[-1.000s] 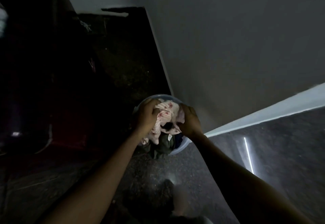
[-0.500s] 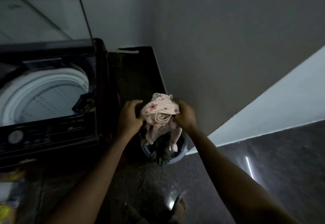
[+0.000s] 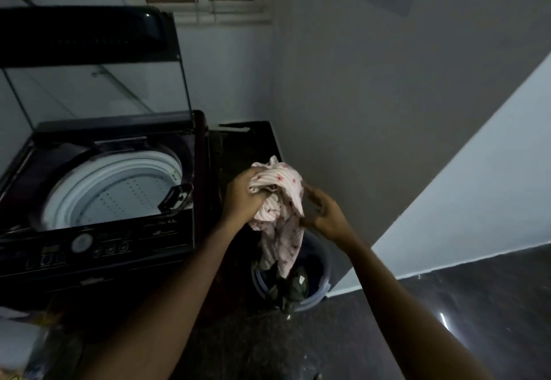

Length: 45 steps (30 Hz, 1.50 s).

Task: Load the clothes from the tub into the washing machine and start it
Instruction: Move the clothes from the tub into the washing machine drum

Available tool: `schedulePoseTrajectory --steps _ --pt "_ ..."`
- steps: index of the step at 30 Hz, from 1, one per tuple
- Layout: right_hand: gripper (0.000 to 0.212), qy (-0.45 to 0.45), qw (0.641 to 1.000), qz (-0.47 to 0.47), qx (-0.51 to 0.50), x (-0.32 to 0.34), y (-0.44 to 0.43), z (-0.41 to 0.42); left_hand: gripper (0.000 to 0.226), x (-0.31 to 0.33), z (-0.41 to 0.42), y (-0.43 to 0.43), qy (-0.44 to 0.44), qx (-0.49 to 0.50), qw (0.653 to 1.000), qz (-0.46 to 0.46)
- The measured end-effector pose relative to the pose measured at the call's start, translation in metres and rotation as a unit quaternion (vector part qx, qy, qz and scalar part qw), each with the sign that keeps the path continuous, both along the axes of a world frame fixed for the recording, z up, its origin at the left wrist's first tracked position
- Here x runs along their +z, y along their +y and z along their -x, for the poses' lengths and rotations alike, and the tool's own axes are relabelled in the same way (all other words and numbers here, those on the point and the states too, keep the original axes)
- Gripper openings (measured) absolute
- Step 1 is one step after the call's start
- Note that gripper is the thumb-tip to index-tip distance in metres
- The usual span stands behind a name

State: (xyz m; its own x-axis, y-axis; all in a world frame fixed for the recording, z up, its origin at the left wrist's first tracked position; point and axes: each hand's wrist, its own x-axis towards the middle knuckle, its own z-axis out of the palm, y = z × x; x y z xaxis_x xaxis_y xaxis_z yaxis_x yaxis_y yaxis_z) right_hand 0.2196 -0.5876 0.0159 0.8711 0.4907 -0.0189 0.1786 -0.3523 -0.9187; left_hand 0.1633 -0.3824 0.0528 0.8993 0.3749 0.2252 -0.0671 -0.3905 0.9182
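A pale pink striped garment with red spots (image 3: 278, 215) hangs above the round tub (image 3: 320, 288), which stands on the floor by the wall with dark clothes (image 3: 293, 285) still in it. My left hand (image 3: 243, 198) grips the bunched top of the garment. My right hand (image 3: 323, 211) touches its right side, fingers loosely curled on the cloth. To the left stands the black top-loading washing machine (image 3: 143, 233), its glass lid (image 3: 98, 90) raised and its white drum (image 3: 119, 198) showing no clothes.
The washer's control panel (image 3: 80, 247) with a round dial faces me. A grey wall (image 3: 387, 111) rises right behind the tub. A dark ledge (image 3: 247, 141) fills the gap between washer and wall. The floor (image 3: 477, 305) is dark stone. Pale packages (image 3: 18, 341) lie at the lower left.
Both hands have lifted the pink garment up out of the tub and slightly leftward. The view has risen, bringing the open washing machine fully into sight.
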Motion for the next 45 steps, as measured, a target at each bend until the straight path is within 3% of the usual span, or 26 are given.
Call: schedulePoseTrajectory --steps 3,6,8,11,13,15,18,21,23,26,29,31,34,39,42,45 --pt "0.096 0.003 0.998 0.054 0.02 -0.02 0.001 0.013 0.047 0.033 -0.002 -0.01 -0.036 -0.017 0.997 0.071" --pt "0.108 0.023 0.998 0.051 -0.012 -0.047 0.015 0.012 0.044 0.061 -0.001 -0.01 -0.071 -0.021 0.984 0.161" --pt "0.089 0.044 0.998 0.014 -0.048 -0.041 0.029 0.009 0.044 0.072 -0.001 -0.002 -0.092 0.001 0.975 0.202" --pt "0.041 0.055 0.994 0.008 -0.091 -0.017 0.035 0.004 0.044 0.07 0.003 0.019 -0.093 0.048 0.971 0.214" --pt "0.028 0.028 0.991 -0.015 -0.133 -0.007 0.029 0.0 0.043 0.057 0.01 0.036 -0.062 0.093 0.981 0.16" --pt "0.024 0.007 0.986 -0.037 -0.163 0.01 0.025 -0.002 0.04 0.038 0.018 0.051 -0.005 0.127 0.991 0.034" --pt "0.031 -0.036 0.989 -0.028 -0.142 0.037 0.033 -0.009 0.047 0.014 0.023 0.055 0.052 0.105 0.985 -0.127" --pt "0.042 -0.074 0.992 -0.004 -0.1 0.067 0.055 -0.012 0.067 0.007 0.027 0.039 0.041 0.001 0.989 -0.141" --pt "0.04 -0.079 0.994 0.025 -0.066 0.082 0.068 -0.012 0.097 0.008 0.028 0.031 0.055 -0.083 0.986 -0.136" --pt "0.02 0.031 0.999 -0.035 -0.011 0.101 0.082 -0.006 0.121 0.009 0.025 0.026 0.139 -0.052 0.971 -0.186" --pt "0.039 0.114 0.986 -0.103 0.056 0.11 0.086 -0.001 0.096 0.012 0.022 0.026 0.06 0.071 0.974 -0.207" --pt "0.057 0.11 0.98 -0.131 0.105 0.111 0.083 0.0 0.074 0.016 0.021 0.033 0.003 0.114 0.973 -0.199" --pt "0.074 0.087 0.98 -0.14 0.11 0.092 0.074 0.003 0.062 0.03 0.019 0.044 -0.019 0.145 0.973 -0.176" --pt "0.107 0.029 0.998 0.018 0.045 0.013 0.086 0.019 0.053 0.067 0.007 0.05 -0.055 0.167 0.982 -0.067" --pt "0.104 -0.017 0.995 0.09 0.037 -0.021 0.112 0.019 0.051 0.089 0.002 0.057 -0.084 0.17 0.982 0.016" --pt "0.067 -0.063 0.989 0.132 0.007 -0.03 0.133 0.012 0.044 0.102 0.001 0.072 -0.103 0.182 0.973 0.1"
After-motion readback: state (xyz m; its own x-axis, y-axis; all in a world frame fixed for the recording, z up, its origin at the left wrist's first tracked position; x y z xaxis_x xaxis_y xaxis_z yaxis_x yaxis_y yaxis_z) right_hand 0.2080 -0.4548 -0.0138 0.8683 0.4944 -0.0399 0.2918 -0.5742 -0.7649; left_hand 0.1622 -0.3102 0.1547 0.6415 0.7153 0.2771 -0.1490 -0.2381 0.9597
